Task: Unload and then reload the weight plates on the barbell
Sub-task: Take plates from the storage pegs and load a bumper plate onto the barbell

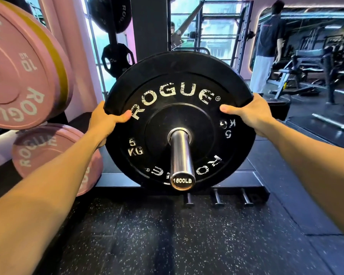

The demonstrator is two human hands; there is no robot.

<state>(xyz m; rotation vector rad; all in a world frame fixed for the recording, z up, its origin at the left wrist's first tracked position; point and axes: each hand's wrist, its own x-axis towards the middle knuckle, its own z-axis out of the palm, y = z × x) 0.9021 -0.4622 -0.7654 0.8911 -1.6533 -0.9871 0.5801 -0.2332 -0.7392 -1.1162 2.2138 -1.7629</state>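
Weight plate (179, 116), black and marked five kilograms, is held at its two sides. The left hand (102, 121) lays its thumb flat on the face and curls the fingers behind the rim; the right hand (250, 114) does the same on the other side. The fingers behind I cannot see. The plate sits on the steel barbell sleeve (180, 155), far in from its end. I judge it light for two hands, stiff, with rubber that grips well and does not break. The rim at mid-height is the good place to hold. Pink plates (22, 72) hang on a rack at the left.
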